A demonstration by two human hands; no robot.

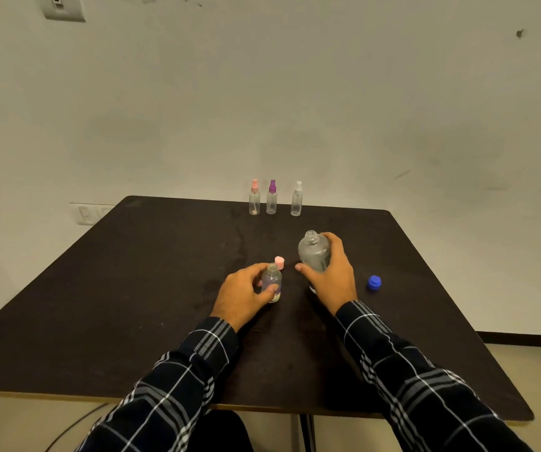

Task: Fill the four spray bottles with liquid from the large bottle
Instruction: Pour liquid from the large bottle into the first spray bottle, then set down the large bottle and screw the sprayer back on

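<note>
Left hand (243, 293) fingers curled round small open spray bottle (272, 282), right hand (331, 275) gripping large bottle (314, 252)

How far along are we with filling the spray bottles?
Done: the large bottle is uncapped, blue cap lying aside; one small spray bottle is open, pink top behind it. In hand: left hand holds it, right hand grips the large bottle. Left: pouring, plus three capped bottles at the far edge.
</note>
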